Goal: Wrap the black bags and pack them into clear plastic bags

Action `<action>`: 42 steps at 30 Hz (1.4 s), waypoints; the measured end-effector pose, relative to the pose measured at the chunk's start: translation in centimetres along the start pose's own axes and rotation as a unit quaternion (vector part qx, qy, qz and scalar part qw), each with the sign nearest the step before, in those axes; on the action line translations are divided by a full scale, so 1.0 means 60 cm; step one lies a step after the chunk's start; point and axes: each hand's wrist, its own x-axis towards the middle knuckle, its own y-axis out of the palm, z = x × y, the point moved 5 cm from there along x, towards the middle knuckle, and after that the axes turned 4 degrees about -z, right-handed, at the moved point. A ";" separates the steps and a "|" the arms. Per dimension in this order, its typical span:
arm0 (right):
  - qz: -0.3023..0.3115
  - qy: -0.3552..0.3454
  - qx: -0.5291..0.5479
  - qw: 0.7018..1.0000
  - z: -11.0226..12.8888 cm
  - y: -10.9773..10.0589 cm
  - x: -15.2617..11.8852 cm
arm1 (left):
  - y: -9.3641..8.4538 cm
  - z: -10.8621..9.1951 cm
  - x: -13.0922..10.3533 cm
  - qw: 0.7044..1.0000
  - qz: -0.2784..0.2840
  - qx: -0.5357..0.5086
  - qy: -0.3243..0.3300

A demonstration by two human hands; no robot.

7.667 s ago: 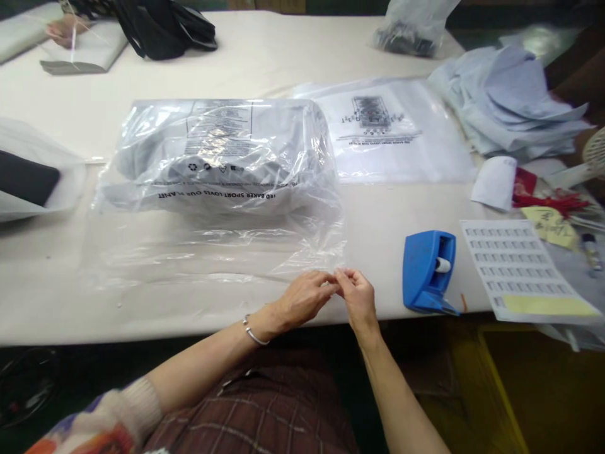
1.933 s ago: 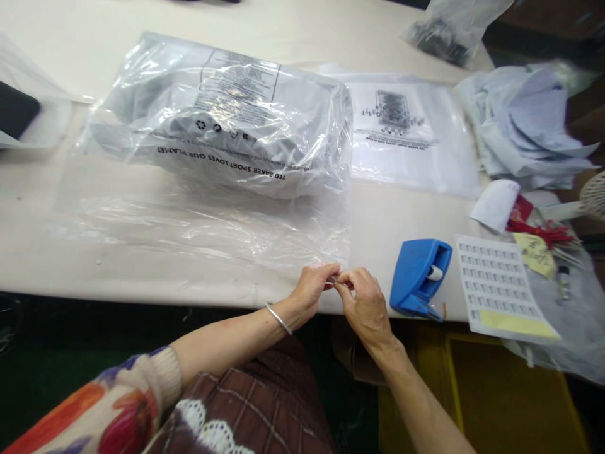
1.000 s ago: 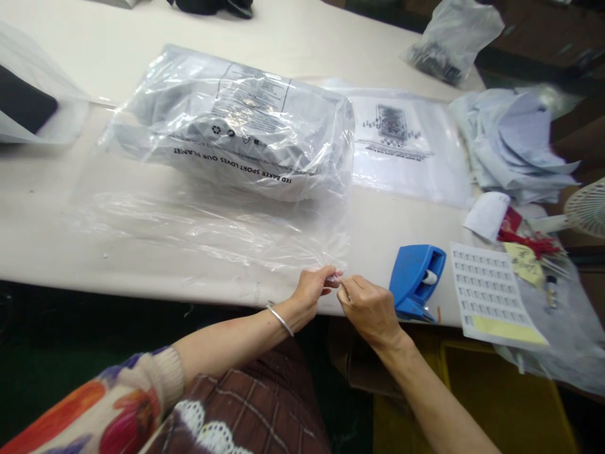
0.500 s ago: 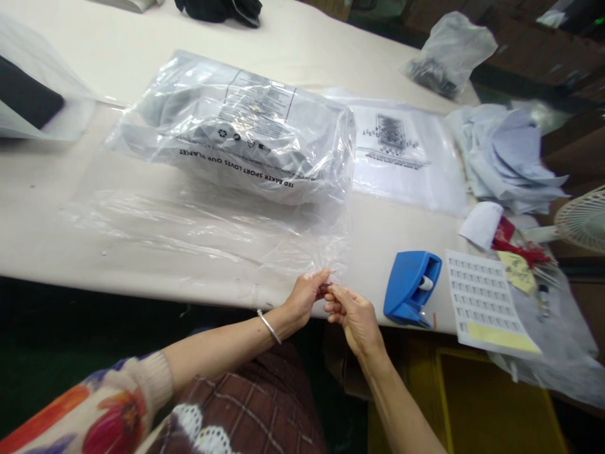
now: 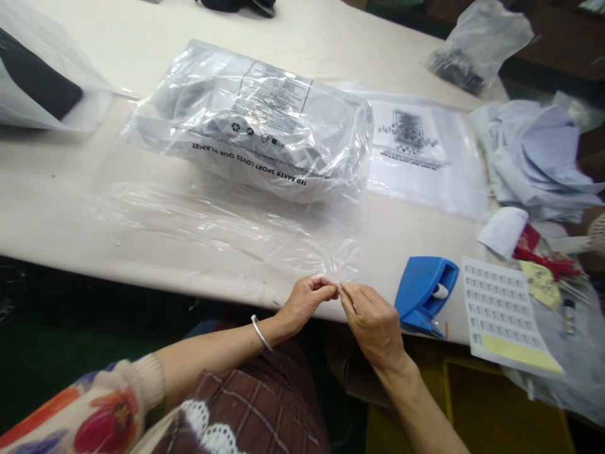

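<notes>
A clear plastic bag (image 5: pixel 265 170) with black print lies on the table, bulging around something grey and dark that I cannot make out. Its flat, loose end reaches toward the table's front edge. There my left hand (image 5: pixel 308 301), with a bangle on the wrist, pinches the corner of that end between thumb and finger. Close against it, my right hand (image 5: pixel 373 318) also pinches the bag's edge, back of the hand upward. The fingertips almost touch, and the film between them is barely visible. A blue tape dispenser (image 5: pixel 423 293) stands just right of my right hand.
Flat printed bags (image 5: pixel 425 164) lie behind. To the right are a label sheet (image 5: pixel 505 309), red strings (image 5: pixel 548 255), a marker (image 5: pixel 568 316) and a pile of white pieces (image 5: pixel 539 157). A bag with dark items (image 5: pixel 477 50) sits at the far edge, another bag (image 5: pixel 51 75) at left.
My right hand has turned over so its back faces up, and its fingers have shifted along the bag's edge. The left hand still pinches there. The view has shifted slightly left.
</notes>
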 end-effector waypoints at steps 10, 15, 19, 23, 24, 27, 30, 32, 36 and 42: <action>0.084 -0.085 -0.112 0.987 0.006 0.023 0.020 | -0.008 -0.023 -0.004 0.977 -0.009 0.176 0.123; 0.018 -0.016 -0.043 0.999 -0.005 0.033 0.018 | -0.009 -0.027 -0.001 0.977 0.010 0.170 0.126; 0.009 0.017 -0.021 1.000 -0.016 0.040 0.011 | -0.009 -0.026 -0.001 0.980 0.016 0.161 0.112; -0.036 0.059 -0.030 0.997 -0.044 0.020 0.014 | -0.013 -0.013 -0.006 0.989 0.015 0.138 0.047; -0.045 0.091 -0.009 0.995 -0.053 0.013 0.016 | -0.015 -0.009 -0.007 0.991 0.012 0.130 0.031; -0.024 0.271 0.160 0.949 -0.081 0.008 0.018 | -0.021 0.003 -0.004 0.993 0.003 0.114 0.008; 0.017 0.445 0.392 0.805 -0.082 0.025 0.010 | -0.023 0.015 0.000 0.995 0.012 0.103 -0.010; 0.021 0.479 0.475 0.738 -0.069 0.032 0.009 | -0.023 0.018 0.001 0.996 0.009 0.089 -0.023; 0.071 0.436 0.431 0.787 -0.034 0.028 0.005 | -0.014 0.017 0.006 0.997 -0.006 0.056 -0.057; 0.126 0.307 0.308 0.892 0.032 -0.006 -0.019 | 0.004 0.030 0.030 0.994 0.002 0.087 -0.063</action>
